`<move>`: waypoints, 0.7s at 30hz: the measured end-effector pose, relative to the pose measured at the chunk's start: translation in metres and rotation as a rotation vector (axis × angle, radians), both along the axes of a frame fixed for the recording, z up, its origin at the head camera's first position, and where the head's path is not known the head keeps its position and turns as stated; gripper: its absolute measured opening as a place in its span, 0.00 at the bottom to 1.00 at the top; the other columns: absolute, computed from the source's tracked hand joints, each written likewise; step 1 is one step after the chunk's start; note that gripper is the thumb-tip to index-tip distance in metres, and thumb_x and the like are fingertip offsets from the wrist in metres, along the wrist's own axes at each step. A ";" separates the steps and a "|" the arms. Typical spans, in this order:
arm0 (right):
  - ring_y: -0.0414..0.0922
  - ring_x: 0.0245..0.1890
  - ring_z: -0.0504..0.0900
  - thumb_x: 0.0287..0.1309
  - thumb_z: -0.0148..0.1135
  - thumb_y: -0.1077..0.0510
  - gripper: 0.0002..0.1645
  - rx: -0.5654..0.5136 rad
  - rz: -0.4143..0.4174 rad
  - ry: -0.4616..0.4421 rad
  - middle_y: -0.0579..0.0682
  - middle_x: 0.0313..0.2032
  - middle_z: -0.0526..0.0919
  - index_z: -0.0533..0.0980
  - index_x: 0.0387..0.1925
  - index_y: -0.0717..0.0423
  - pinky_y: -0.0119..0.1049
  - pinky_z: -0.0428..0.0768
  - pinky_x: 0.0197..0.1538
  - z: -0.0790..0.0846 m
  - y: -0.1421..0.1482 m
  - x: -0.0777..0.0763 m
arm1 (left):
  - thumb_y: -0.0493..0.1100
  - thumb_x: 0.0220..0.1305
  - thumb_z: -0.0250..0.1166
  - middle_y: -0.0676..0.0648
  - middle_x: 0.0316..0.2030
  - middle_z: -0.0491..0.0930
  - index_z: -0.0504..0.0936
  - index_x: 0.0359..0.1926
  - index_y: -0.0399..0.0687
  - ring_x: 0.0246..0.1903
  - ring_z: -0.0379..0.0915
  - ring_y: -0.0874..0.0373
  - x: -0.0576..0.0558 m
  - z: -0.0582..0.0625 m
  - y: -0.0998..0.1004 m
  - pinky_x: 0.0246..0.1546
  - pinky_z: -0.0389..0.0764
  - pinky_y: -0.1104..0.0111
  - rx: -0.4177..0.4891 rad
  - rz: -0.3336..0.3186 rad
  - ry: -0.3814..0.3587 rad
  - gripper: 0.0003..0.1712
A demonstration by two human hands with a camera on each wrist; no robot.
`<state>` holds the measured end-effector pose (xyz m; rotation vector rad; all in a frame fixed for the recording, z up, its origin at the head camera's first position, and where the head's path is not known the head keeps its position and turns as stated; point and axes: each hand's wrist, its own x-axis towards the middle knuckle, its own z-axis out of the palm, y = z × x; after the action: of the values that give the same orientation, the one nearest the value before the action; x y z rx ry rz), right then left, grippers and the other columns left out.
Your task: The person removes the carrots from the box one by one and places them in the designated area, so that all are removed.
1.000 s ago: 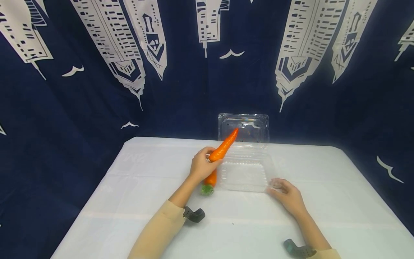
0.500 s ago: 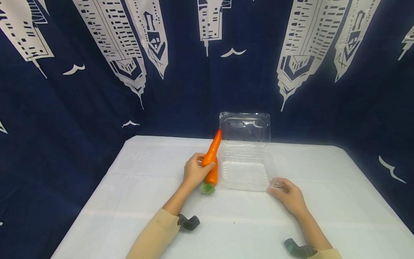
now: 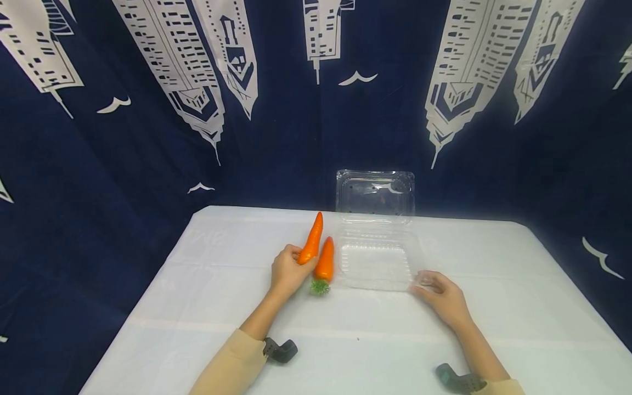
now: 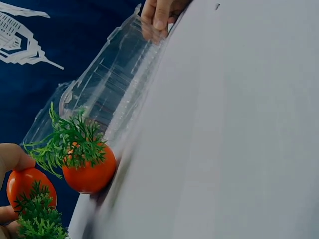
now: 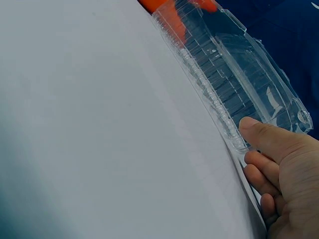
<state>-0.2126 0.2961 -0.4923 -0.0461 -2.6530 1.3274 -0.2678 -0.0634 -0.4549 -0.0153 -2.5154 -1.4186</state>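
My left hand (image 3: 291, 271) grips an orange carrot (image 3: 313, 239) by its thick end, the tapered tip pointing away from me. In the left wrist view, green leaves (image 4: 42, 216) show at that end of the carrot. A second carrot (image 3: 324, 263) with a leafy green top (image 3: 320, 287) lies on the table just right of it, beside a clear plastic clamshell box (image 3: 375, 287). The box stands with its lid (image 3: 375, 192) raised at the back. My right hand (image 3: 441, 295) pinches the box's near right corner between thumb and fingers, also seen in the right wrist view.
A white cloth covers the table (image 3: 207, 307). Behind its far edge hangs a dark blue curtain (image 3: 276, 153) with white building prints. The raised lid stands in front of this curtain.
My left hand has drawn the held carrot left and toward me, away from the box, and the carrot has turned more upright in view. My right hand keeps its place at the box corner.
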 end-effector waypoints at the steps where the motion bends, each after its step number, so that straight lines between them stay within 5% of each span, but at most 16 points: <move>1: 0.62 0.54 0.77 0.58 0.66 0.42 0.34 0.003 -0.001 -0.002 0.63 0.55 0.78 0.74 0.58 0.59 0.58 0.73 0.55 0.000 0.000 0.000 | 0.49 0.50 0.74 0.47 0.29 0.80 0.78 0.40 0.39 0.24 0.74 0.56 0.000 -0.001 -0.001 0.26 0.77 0.66 0.001 0.005 -0.011 0.23; 21: 0.63 0.54 0.77 0.58 0.67 0.41 0.33 0.007 -0.003 -0.007 0.64 0.54 0.78 0.74 0.57 0.58 0.59 0.73 0.55 0.002 -0.002 0.002 | 0.51 0.51 0.72 0.46 0.24 0.78 0.78 0.36 0.37 0.22 0.73 0.53 0.000 -0.013 -0.019 0.22 0.73 0.65 -0.117 0.114 -0.072 0.23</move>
<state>-0.2108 0.2945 -0.4899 -0.0536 -2.6622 1.3195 -0.2675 -0.0821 -0.4674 0.1578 -2.6080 -1.2489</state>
